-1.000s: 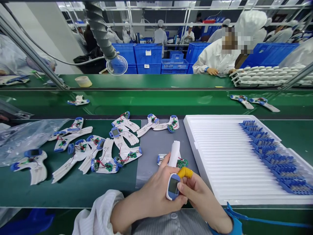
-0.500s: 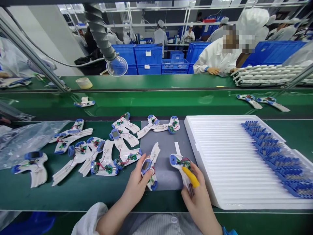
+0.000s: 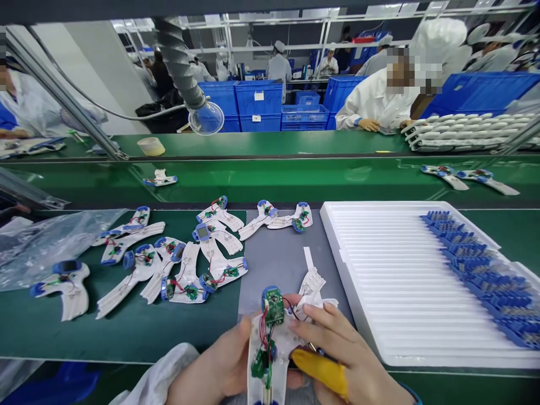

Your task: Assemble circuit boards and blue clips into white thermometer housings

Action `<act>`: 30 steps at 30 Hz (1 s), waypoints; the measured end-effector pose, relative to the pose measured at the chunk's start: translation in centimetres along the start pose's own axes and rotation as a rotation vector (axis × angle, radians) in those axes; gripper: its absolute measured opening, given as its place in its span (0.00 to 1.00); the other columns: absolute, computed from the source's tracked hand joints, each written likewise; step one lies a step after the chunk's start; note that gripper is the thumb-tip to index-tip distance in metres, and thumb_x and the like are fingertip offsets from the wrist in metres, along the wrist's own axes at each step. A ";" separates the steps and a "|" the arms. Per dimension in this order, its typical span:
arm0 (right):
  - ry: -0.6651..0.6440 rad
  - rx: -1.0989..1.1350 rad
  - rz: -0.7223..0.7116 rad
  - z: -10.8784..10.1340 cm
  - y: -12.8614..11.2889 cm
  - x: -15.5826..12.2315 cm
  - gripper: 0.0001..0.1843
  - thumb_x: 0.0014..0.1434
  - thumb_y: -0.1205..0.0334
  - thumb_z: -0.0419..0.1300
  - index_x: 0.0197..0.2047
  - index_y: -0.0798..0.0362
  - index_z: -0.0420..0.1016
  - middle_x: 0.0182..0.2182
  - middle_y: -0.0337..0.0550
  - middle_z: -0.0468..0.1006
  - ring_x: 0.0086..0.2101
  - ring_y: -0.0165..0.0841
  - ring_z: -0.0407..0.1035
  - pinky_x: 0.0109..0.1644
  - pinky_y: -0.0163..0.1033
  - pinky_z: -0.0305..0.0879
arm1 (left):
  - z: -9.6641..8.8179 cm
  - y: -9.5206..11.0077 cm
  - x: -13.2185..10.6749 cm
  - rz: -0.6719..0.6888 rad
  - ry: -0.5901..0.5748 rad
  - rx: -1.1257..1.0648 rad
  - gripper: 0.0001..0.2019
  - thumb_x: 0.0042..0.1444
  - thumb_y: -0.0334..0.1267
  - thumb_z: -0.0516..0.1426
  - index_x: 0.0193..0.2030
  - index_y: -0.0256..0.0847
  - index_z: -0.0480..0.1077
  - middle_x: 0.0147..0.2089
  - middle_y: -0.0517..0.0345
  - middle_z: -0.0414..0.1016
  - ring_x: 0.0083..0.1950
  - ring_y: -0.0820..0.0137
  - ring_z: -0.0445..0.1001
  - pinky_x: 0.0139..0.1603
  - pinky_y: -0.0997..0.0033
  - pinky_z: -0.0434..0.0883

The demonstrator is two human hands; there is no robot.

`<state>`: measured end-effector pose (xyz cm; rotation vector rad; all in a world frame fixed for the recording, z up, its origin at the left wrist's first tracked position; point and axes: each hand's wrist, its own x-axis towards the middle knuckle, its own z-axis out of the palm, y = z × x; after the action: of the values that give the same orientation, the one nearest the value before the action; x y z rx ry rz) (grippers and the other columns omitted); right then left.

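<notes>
My left hand [image 3: 223, 360] is closed around the left side of a white thermometer housing half [image 3: 255, 329], its green circuit boards and red wires facing up. My right hand [image 3: 358, 360] presses bent fingers on the same piece from the right. A yellow cover [image 3: 323, 371], apparently on one finger, lies along its edge. Between the fingers shows a small metallic bit that I cannot make out. Just beyond my right fingertips, a jagged-ended white shell piece [image 3: 312, 286] lies over the grey mat [image 3: 270, 259]; whether it is joined to the held half is hidden.
Several similar housing halves [image 3: 188, 270] lie to the left, beside a clear plastic bag [image 3: 67, 242]. On the right stands a white ribbed tray [image 3: 388, 270] with blue parts [image 3: 476, 264]. A green ledge [image 3: 270, 180] crosses behind; a co-worker [image 3: 371, 104] sits beyond it.
The hands, earlier apart with one housing half each, have come together near the front edge. A housing half is now close to me with its boards up. The view has shifted slightly.
</notes>
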<state>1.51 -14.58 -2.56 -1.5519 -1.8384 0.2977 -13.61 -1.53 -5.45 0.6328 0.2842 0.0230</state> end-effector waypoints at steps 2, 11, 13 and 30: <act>0.258 0.144 0.167 0.5 -0.3 -0.4 0.17 0.60 0.61 0.53 0.53 0.42 0.67 0.45 0.48 0.75 0.45 0.42 0.70 0.44 0.45 0.71 | 0.1 0.0 0.2 0.200 0.124 0.251 0.35 0.38 0.59 0.62 0.54 0.49 0.65 0.39 0.57 0.76 0.38 0.63 0.77 0.34 0.69 0.72; 0.028 -0.016 0.331 -0.1 -0.2 1.6 0.10 0.58 0.62 0.56 0.45 0.48 0.68 0.37 0.47 0.72 0.33 0.36 0.70 0.33 0.38 0.71 | 0.3 1.8 1.1 0.422 0.272 1.556 0.30 0.50 0.31 0.58 0.59 0.46 0.55 0.69 0.43 0.37 0.65 0.51 0.54 0.58 0.49 0.61; -0.015 0.021 0.211 -1.4 -0.1 1.7 0.16 0.56 0.61 0.60 0.48 0.46 0.67 0.42 0.47 0.73 0.41 0.38 0.70 0.41 0.40 0.71 | 0.9 3.2 1.1 0.263 0.021 1.344 0.31 0.45 0.41 0.63 0.57 0.44 0.60 0.66 0.45 0.49 0.62 0.53 0.59 0.59 0.54 0.62; 0.582 0.499 0.412 -3.2 1.6 -2.3 0.06 0.58 0.62 0.57 0.39 0.45 0.72 0.40 0.46 0.71 0.37 0.35 0.70 0.35 0.36 0.72 | 6.1 3.8 5.4 0.369 -0.292 1.155 0.33 0.48 0.39 0.62 0.60 0.44 0.56 0.62 0.44 0.55 0.66 0.58 0.51 0.63 0.55 0.56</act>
<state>4.84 -17.16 -2.05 -1.4429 -0.9068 0.4031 -6.51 -1.41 0.07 1.8120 -0.1449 0.1247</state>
